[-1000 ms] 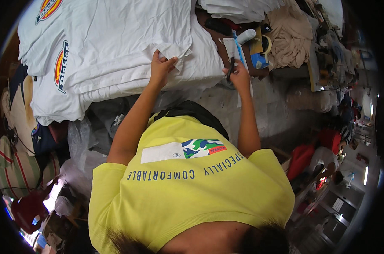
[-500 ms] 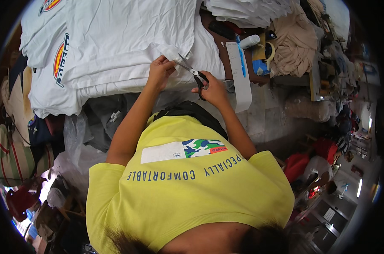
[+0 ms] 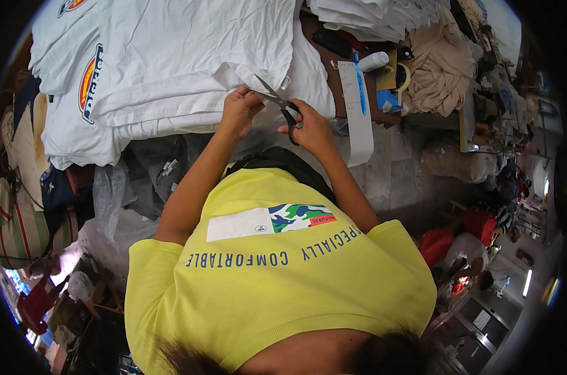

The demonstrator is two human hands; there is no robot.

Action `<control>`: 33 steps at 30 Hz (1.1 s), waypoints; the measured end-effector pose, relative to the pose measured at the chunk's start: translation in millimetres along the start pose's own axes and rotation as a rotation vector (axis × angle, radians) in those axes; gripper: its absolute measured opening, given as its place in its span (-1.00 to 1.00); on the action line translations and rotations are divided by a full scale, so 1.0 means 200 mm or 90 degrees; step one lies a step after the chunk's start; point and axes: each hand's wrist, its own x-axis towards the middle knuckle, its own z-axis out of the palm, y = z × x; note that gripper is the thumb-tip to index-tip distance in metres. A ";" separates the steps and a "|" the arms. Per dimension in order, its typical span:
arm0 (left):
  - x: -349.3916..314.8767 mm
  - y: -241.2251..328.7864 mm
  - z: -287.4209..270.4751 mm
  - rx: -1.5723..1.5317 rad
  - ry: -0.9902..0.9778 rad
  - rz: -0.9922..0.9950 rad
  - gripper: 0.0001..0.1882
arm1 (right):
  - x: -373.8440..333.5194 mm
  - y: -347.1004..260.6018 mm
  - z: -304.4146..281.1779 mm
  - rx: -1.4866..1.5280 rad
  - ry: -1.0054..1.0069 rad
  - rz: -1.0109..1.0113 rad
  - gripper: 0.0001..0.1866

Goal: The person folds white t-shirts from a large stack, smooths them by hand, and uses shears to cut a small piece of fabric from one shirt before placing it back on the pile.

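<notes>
White T-shirts with a coloured print (image 3: 177, 56) lie layered on the table before me. At their near edge my left hand (image 3: 239, 114) is closed, fingertips drawn together beside a loose fold of the cloth. What the fingers pinch, hem or thread, is too small to make out. My right hand (image 3: 313, 130) grips black-handled scissors (image 3: 274, 97), fingers through the loops. The scissor blades are spread apart and point left, across the shirt edge, close to my left fingertips.
Right of the shirts, a brown tabletop (image 3: 333, 78) bears a paper strip (image 3: 356, 128), a blue pen-like tool (image 3: 361, 84), a white spool (image 3: 373, 61) and a tape roll (image 3: 404, 77). Beige cloth (image 3: 439, 69) is heaped beyond. Clear plastic (image 3: 111, 197) hangs below the table's left side.
The scissors have shifted slightly left toward my left hand, and their blades are wider apart. My right hand has moved a little left with them; my left hand has dipped slightly.
</notes>
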 end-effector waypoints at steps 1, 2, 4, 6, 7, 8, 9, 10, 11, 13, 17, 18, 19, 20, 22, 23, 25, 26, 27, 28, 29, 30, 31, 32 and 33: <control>0.00 0.00 0.00 -0.004 -0.001 0.002 -0.75 | 0.00 0.00 0.01 0.013 0.016 -0.012 -0.27; 0.00 0.00 0.00 -0.007 -0.002 0.004 -0.75 | 0.00 0.01 0.02 0.027 0.032 -0.024 -0.28; 0.00 0.00 0.01 -0.010 -0.003 0.005 -0.75 | -0.01 0.02 0.03 0.044 0.047 -0.029 -0.31; -0.01 0.01 0.02 -0.008 -0.001 0.000 -0.76 | -0.01 0.03 0.04 0.050 0.046 -0.016 -0.34; -0.01 0.01 0.03 -0.005 0.002 0.000 -0.76 | -0.01 0.03 0.04 0.045 0.025 0.002 -0.36; -0.01 0.02 0.04 -0.002 0.006 0.000 -0.77 | -0.01 0.03 0.03 0.039 0.005 0.020 -0.38; -0.02 0.02 0.04 0.000 0.009 -0.001 -0.78 | -0.02 0.03 0.02 0.033 -0.015 0.038 -0.40; -0.01 0.02 0.03 0.004 0.012 -0.008 -0.80 | -0.03 0.05 0.03 0.051 -0.009 0.032 -0.42; -0.01 0.01 0.02 0.007 0.015 -0.015 -0.83 | -0.04 0.08 0.04 0.070 -0.003 0.026 -0.43; 0.01 0.01 -0.01 0.009 0.018 -0.017 -0.84 | -0.05 0.10 0.05 0.103 -0.002 0.033 -0.45; 0.02 0.03 -0.03 0.005 0.014 -0.003 -0.79 | -0.06 0.12 0.06 0.078 0.031 0.004 -0.41; 0.02 0.04 -0.02 0.007 0.015 -0.002 -0.78 | -0.06 0.11 0.06 0.053 0.050 -0.022 -0.39; 0.01 0.05 -0.01 0.004 0.015 -0.001 -0.79 | -0.05 0.09 0.05 0.042 0.049 -0.026 -0.36; 0.00 0.06 0.01 0.001 0.016 -0.001 -0.81 | -0.04 0.07 0.04 0.030 0.048 -0.029 -0.33; -0.01 0.07 0.02 -0.004 0.011 0.001 -0.80 | -0.01 0.03 0.01 0.018 0.033 -0.022 -0.28; -0.01 0.07 0.01 -0.005 0.008 0.002 -0.79 | 0.00 0.03 0.01 0.016 0.018 -0.012 -0.26; -0.01 0.06 -0.01 -0.007 0.000 0.010 -0.77 | 0.02 0.02 0.01 0.021 0.011 -0.016 -0.24; 0.00 0.05 -0.03 -0.008 -0.006 0.015 -0.76 | 0.03 0.01 0.01 0.026 0.020 -0.030 -0.24; -0.01 0.06 -0.02 -0.010 -0.011 0.020 -0.75 | 0.04 0.01 0.01 0.030 0.028 -0.043 -0.25; -0.01 0.07 -0.01 -0.004 -0.004 0.020 -0.74 | 0.04 0.01 0.01 0.026 0.024 -0.037 -0.25; -0.02 0.08 0.01 0.001 0.003 0.019 -0.73 | 0.04 0.01 0.01 0.023 0.020 -0.030 -0.26; -0.03 0.09 0.02 0.007 0.010 0.020 -0.72 | 0.05 0.00 0.01 0.020 0.017 -0.025 -0.26; -0.03 0.09 0.02 0.009 0.012 0.020 -0.72 | 0.04 0.01 0.02 0.025 0.020 -0.027 -0.27; -0.03 0.09 0.02 0.010 0.014 0.019 -0.71 | 0.04 0.03 0.03 0.031 0.023 -0.028 -0.28; -0.02 0.09 0.02 0.012 0.016 0.019 -0.71 | 0.04 0.05 0.03 0.036 0.026 -0.030 -0.29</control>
